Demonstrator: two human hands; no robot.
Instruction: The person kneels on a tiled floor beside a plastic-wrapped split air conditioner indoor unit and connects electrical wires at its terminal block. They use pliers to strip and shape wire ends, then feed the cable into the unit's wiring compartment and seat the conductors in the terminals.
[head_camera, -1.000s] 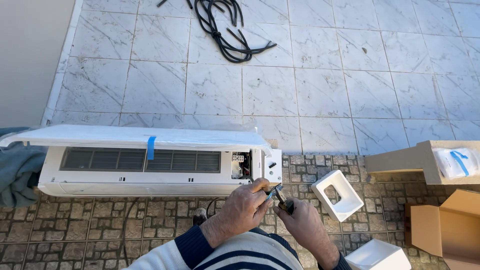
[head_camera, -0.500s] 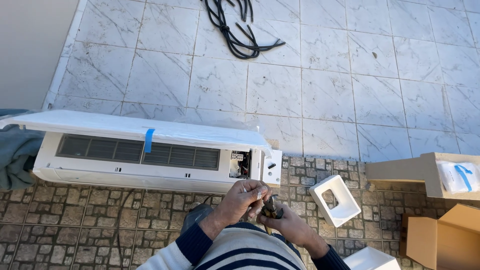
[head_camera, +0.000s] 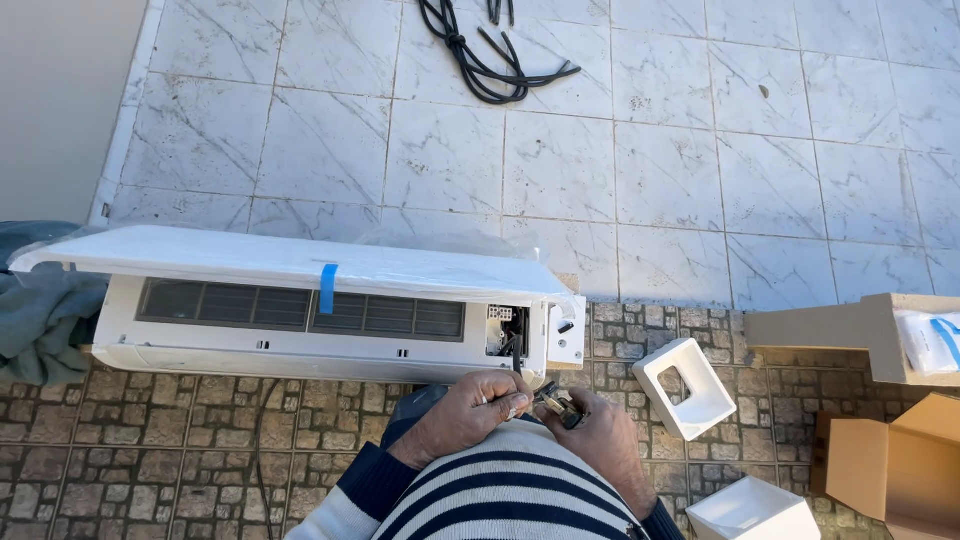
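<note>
Head camera looks straight down at both hands, held close together just above the person's striped sweater (head_camera: 510, 495). Between them sits a small dark tool (head_camera: 556, 405), a plier-like thing, lying just below the open right end of the white air-conditioner unit (head_camera: 300, 330). The right hand (head_camera: 600, 440) is curled around the tool from the right, fingers clenched on its handles; how far the tool's own tip is spread is too small to tell. The left hand (head_camera: 480, 410) is closed too, its fingertips pinching something thin at the tool's tip, possibly a wire, though it cannot be made out clearly. Both hands touch or nearly touch each other at the tool.

A thin dark cable (head_camera: 516, 352) hangs from the unit's open terminal bay down toward the hands. The unit's front flap is raised, with a strip of blue tape (head_camera: 327, 288) on it. To the right, a white plastic cover (head_camera: 685, 388) lies on the brick paving, with cardboard boxes (head_camera: 885, 470) beyond. A coil of black cable (head_camera: 480, 55) lies well apart on the marble tiles.
</note>
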